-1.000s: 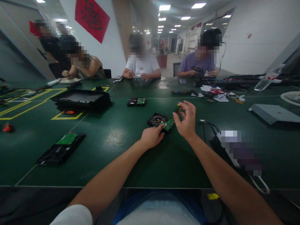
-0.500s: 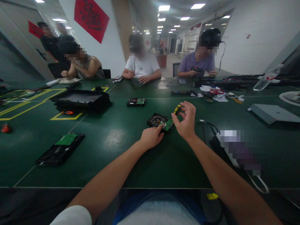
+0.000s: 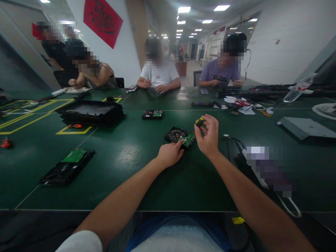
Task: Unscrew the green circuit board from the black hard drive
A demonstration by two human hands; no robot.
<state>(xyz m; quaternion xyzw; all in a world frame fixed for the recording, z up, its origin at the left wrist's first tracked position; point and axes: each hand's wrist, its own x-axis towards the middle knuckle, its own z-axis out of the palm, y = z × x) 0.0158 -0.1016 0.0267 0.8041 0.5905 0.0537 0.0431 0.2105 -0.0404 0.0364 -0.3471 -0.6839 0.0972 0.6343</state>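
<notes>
Green table (image 3: 126, 157) | left hand (image 3: 170, 154) flat, steadying hard drive (image 3: 180, 136) | right hand (image 3: 208, 137) — grip pinching screwdriver (image 3: 198, 122)

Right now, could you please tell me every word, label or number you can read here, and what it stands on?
Nothing reads clearly.
Red wall banner: one dark brush-style character, too blurred to read.
Open hard drive under the left hand: no legible marking.
Water bottle label: too small.

Overhead ceiling panels (image 3: 183, 9) at 12 o'clock, moderately dim room, soft glare on green surface (image 3: 128, 154), strong barrel distortion at edges, far background soft
</notes>
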